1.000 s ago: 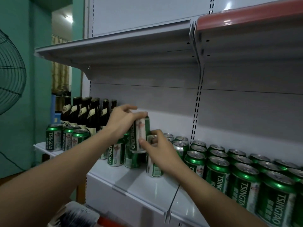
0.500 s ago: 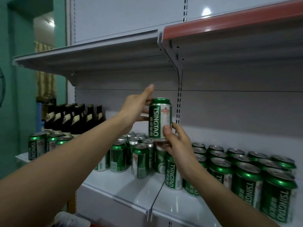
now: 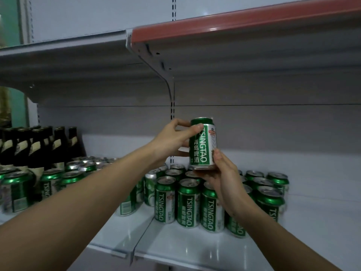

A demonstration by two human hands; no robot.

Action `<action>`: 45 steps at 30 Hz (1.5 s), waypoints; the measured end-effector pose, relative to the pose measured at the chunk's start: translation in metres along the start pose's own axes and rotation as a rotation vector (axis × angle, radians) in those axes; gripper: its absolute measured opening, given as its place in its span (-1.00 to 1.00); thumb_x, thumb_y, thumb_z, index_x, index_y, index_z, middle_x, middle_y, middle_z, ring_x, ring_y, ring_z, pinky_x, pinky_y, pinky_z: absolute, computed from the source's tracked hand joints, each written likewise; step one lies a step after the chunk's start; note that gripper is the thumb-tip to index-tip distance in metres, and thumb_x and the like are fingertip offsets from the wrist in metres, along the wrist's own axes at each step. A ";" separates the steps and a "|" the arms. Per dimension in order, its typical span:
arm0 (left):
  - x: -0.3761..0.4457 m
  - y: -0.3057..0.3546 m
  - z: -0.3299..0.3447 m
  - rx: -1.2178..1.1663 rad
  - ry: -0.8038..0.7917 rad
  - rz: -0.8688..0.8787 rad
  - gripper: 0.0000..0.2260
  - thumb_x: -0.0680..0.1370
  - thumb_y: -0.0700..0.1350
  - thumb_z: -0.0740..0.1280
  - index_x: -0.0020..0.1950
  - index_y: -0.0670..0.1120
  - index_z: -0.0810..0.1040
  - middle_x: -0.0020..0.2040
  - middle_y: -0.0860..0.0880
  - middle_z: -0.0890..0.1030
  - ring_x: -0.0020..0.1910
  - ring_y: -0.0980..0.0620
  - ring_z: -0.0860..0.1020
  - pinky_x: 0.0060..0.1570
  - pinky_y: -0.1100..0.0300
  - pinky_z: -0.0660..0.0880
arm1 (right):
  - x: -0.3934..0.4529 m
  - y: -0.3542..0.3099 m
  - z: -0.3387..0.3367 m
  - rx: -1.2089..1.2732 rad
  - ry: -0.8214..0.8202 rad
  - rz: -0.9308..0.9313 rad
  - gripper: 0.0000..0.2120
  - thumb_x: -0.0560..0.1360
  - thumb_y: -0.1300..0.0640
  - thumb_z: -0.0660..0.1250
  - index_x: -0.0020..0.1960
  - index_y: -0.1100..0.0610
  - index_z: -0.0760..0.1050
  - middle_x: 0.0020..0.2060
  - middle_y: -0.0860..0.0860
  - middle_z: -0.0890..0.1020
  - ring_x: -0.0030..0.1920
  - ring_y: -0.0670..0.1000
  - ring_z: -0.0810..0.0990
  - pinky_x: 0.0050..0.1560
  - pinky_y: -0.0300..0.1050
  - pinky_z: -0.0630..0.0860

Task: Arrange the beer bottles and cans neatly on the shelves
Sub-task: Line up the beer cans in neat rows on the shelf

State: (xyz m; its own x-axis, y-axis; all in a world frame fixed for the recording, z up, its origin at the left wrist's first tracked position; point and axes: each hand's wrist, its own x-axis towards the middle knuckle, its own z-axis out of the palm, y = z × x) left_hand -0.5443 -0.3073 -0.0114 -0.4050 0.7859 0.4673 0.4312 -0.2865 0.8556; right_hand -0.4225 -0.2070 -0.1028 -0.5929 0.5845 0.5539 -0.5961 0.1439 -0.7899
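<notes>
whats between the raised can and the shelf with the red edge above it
Nothing: in the head view the stretch from the raised can up to the red-edged shelf shows only bare grey back panel.

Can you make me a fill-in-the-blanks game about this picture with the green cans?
1. Both hands hold one green can up in the ____.
2. The left hand grips the can near its top, and the right hand holds it at the ____.
3. The dark bottles stand at the ____ end of the lower shelf.
4. The front edge of the upper shelf on the right is coloured ____.

Missing words: air; bottom; left; red
</notes>
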 end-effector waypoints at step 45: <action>0.071 -0.066 0.234 0.507 -0.470 -0.025 -0.58 0.43 0.01 0.53 0.25 -0.03 0.58 0.10 0.00 0.65 0.06 -0.01 0.61 0.18 -0.03 0.54 | -0.047 0.001 -0.251 -0.783 0.285 0.156 -0.62 0.48 0.09 0.49 0.19 -0.01 0.38 -0.02 -0.07 0.64 -0.10 -0.18 0.66 -0.21 -0.28 0.54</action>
State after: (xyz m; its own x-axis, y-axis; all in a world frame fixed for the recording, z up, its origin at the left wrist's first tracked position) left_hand -0.4130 -0.1046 -0.0865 -0.0769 0.9759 0.2044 0.7964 -0.0632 0.6015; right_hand -0.2594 -0.0344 -0.1957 -0.4157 0.8074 0.4186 0.0908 0.4949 -0.8642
